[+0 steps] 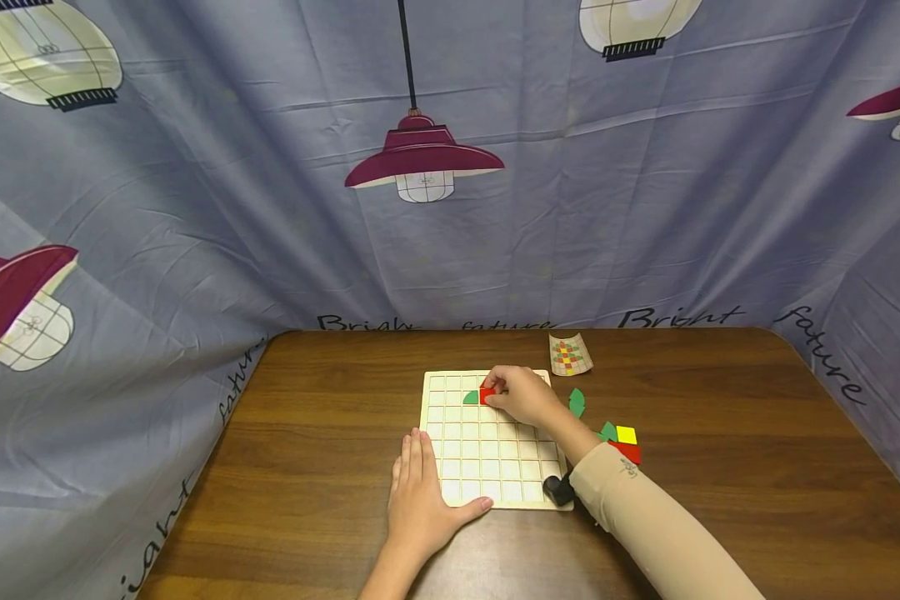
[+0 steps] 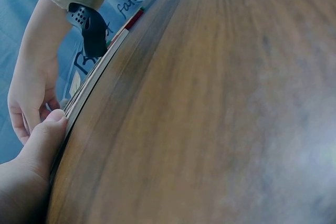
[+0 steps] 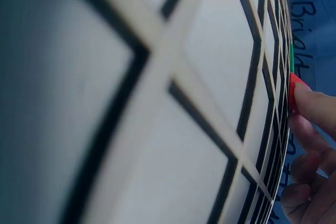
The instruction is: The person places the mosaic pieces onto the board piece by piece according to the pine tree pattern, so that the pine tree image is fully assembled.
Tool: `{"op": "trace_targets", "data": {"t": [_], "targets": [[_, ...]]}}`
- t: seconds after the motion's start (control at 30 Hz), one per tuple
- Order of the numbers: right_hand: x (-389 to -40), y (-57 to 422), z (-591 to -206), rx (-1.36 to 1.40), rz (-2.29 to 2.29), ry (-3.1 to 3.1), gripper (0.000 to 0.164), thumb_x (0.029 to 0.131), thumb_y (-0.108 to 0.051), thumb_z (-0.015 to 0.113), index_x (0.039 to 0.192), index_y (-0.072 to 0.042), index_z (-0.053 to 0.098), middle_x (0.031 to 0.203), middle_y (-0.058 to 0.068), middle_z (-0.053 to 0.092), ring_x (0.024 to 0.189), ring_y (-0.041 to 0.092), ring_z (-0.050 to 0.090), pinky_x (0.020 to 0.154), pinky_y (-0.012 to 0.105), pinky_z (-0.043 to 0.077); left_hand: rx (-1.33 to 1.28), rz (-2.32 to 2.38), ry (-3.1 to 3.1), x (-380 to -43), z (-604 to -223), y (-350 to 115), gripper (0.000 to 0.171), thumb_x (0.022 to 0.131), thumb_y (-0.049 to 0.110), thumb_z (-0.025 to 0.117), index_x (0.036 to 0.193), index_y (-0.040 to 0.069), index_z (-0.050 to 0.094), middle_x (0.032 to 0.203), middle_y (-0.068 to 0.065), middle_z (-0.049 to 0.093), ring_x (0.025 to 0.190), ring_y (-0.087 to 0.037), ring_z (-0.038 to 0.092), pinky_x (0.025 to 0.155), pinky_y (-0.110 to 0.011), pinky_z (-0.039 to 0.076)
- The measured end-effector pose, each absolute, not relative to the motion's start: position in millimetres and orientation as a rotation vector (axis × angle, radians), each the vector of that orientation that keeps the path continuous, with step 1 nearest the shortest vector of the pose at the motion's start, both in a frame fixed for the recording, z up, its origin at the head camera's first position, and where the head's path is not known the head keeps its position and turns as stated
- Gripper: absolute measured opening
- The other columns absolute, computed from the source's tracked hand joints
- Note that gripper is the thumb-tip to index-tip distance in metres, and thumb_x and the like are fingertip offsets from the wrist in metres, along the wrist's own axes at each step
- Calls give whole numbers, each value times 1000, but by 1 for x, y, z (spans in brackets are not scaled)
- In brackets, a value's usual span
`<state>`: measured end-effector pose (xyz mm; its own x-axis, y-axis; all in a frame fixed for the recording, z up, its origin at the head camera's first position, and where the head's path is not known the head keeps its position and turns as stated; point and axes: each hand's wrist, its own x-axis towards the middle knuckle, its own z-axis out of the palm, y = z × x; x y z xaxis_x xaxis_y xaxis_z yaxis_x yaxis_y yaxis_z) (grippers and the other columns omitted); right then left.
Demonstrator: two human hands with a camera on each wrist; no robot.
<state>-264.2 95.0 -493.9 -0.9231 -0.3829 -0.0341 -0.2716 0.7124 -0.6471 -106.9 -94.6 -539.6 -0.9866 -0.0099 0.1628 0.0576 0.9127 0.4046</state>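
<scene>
Pinching a red piece (image 1: pixel 485 397) in our right hand (image 1: pixel 522 395) beside the green piece (image 1: pixel 472 398) on the gridded board (image 1: pixel 468 460), perhaps touching its surface, we rest our left hand (image 1: pixel 419 505), fingers straight and thumb spread, at the board's near left corner.

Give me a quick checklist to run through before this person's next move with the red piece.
1. Grid board steadied: looks ok; the left hand rests at its left edge.
2. Red piece held: ok; the right hand pinches it.
3. Red piece seated flat: cannot tell; fingers partly hide it.
4. Green piece on the board: ok, just left of the red one.
5. Layout matches the pattern card: cannot tell; its print is too small.
</scene>
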Motion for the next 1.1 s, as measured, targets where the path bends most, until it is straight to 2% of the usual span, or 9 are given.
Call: {"op": "trace_targets", "data": {"t": [0.27, 0.83, 1.1], "targets": [[-265, 96, -496, -592, -933, 2836, 15, 84, -22, 80, 98, -22, 72, 98, -7, 64, 92, 12, 61, 81, 34, 53, -34, -626, -2934, -107, -539, -95, 137, 64, 90, 59, 154, -6, 23, 162, -25, 23, 152, -38, 20, 122, -53, 24], [-265, 96, -498, -588, -866, 2855, 11, 85, -25, 78, 96, -22, 76, 93, -9, 65, 79, 8, 59, 69, 29, 50, -28, -629, -2907, -107, -540, -95, 136, 63, 89, 61, 154, -6, 24, 161, -25, 25, 152, -38, 22, 121, -53, 25], [-264, 97, -498, -575, -836, 2858, 10, 86, -27, 78, 95, -23, 80, 101, -7, 68, 84, 12, 63, 71, 31, 53, -23, -647, -2934, -107, -538, -95, 136, 64, 89, 61, 154, -6, 23, 162, -25, 23, 152, -38, 20, 122, -53, 23]]}}
